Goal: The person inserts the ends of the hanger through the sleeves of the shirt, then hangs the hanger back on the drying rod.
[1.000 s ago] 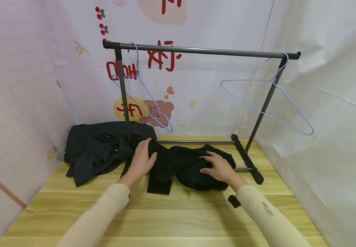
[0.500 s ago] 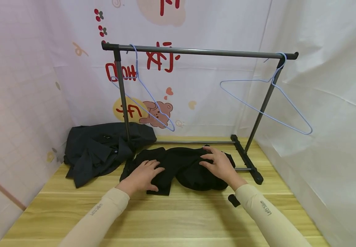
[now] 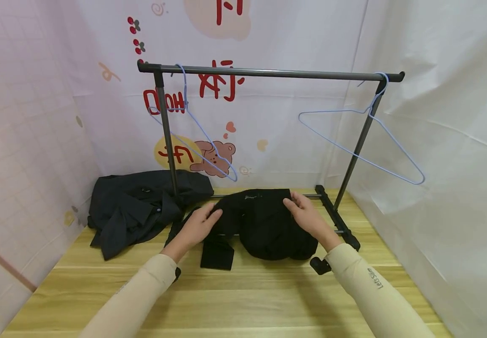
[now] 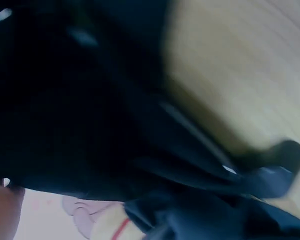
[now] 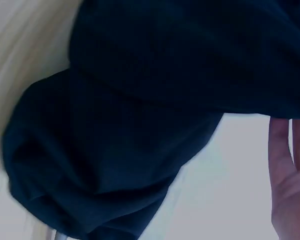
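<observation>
A black garment [image 3: 268, 227] with small light lettering near its top edge is partly raised from the wooden table, its lower folds hanging in a bunch. My left hand [image 3: 196, 228] grips its upper edge at the left. At the top right corner my right hand [image 3: 308, 217] pinches the cloth between thumb and fingers. In the right wrist view, the fingertips of the right hand [image 5: 291, 175] go behind the fabric's edge. Dark cloth [image 4: 80, 125] fills much of the blurred left wrist view, with a bit of the left hand [image 4: 4, 212] at the edge.
A dark buttoned shirt [image 3: 131, 206] lies crumpled at the left. Over the table stands a metal clothes rack [image 3: 277, 73], bearing a blue wire hanger [image 3: 186, 89] at the left and another blue hanger [image 3: 370, 110] at the right. A printed curtain [image 3: 285, 141] hangs behind.
Both hands, earlier resting over the flat garment with spread fingers, now hold its edge. The upper part has been lifted, and its lettering has come into view.
</observation>
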Motion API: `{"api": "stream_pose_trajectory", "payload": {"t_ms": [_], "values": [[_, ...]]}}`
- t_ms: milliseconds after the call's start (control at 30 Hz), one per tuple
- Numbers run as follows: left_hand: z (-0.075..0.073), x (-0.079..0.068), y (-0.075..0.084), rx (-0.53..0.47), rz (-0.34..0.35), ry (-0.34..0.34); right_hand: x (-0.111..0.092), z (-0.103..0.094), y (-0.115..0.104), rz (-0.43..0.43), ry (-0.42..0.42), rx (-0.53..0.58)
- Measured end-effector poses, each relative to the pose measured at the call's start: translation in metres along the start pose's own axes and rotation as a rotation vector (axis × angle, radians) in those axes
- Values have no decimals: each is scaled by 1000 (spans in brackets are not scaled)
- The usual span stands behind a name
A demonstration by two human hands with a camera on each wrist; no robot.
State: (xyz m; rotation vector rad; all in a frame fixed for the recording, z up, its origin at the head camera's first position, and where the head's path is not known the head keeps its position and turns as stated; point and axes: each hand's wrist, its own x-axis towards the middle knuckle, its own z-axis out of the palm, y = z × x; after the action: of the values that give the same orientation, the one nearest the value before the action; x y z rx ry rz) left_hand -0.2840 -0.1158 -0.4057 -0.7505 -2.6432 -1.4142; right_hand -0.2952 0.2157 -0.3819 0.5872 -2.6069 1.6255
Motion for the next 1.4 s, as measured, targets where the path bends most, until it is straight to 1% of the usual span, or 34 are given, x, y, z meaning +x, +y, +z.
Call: {"api": "stream_pose_trajectory", "payload": {"t_ms": [67, 133, 167, 200, 267, 300, 367, 400, 433, 467, 500, 533, 600, 667, 700, 767, 800, 867, 900, 933, 967, 1033, 1067, 1133, 1233, 1300, 1367, 1400], "values": [[-6, 3, 13, -159, -85, 34, 2, -6, -6, 13, -23, 129], [-9, 6, 20, -251, -143, 75, 5, -10, -9, 37, -43, 212], [-7, 9, 16, -264, -175, 107, 6, -11, -10, 50, -49, 228], [-6, 11, 16, -265, -204, 135, 7, -11, -9, 69, -51, 221], [0, 14, 9, -197, -263, 171, 9, -9, -3, 126, -44, 130], [3, 14, 5, -143, -293, 170, 10, -5, 2, 158, -51, 64], [11, 13, -6, -32, -333, 121, 9, 3, 11, 209, -68, -131], [15, 12, -11, 15, -344, 83, 7, 8, 14, 227, -77, -248], [19, 10, -15, 48, -358, 37, 5, 13, 17, 227, -91, -355], [22, 8, -18, 61, -364, -7, 3, 19, 19, 203, -107, -456], [25, 6, -21, 56, -365, -46, 2, 24, 20, 154, -119, -552], [27, 5, -23, 51, -356, -77, 0, 29, 21, 92, -121, -646], [29, 4, -26, 52, -318, -126, 0, 38, 20, -53, -129, -779], [29, 4, -27, 79, -274, -178, 0, 45, 19, -174, -155, -868], [28, 4, -28, 106, -254, -208, 1, 47, 18, -206, -175, -893], [27, 5, -28, 168, -219, -259, 1, 49, 18, -216, -221, -911], [26, 5, -29, 191, -202, -278, 0, 49, 18, -208, -243, -918], [23, 4, -28, 195, -198, -293, -1, 47, 19, -198, -267, -903], [21, 3, -28, 174, -193, -277, -2, 44, 19, -207, -270, -889], [19, 3, -28, 147, -202, -249, -2, 41, 19, -225, -270, -877], [16, 3, -28, 127, -207, -211, -2, 38, 19, -254, -268, -868], [11, 4, -27, 80, -232, -110, -2, 31, 15, -300, -272, -820], [9, 5, -27, 61, -244, -56, -3, 27, 13, -310, -280, -793], [6, 8, -25, 48, -271, 48, -3, 21, 5, -304, -302, -721], [4, 12, -19, 11, -271, 186, -2, 15, -8, -252, -310, -584], [6, 14, -13, -34, -243, 236, 1, 16, -13, -210, -264, -489], [10, 15, -10, -71, -216, 235, 4, 22, -13, -162, -203, -430], [14, 15, -9, -83, -215, 214, 6, 27, -9, -125, -182, -417]]}}
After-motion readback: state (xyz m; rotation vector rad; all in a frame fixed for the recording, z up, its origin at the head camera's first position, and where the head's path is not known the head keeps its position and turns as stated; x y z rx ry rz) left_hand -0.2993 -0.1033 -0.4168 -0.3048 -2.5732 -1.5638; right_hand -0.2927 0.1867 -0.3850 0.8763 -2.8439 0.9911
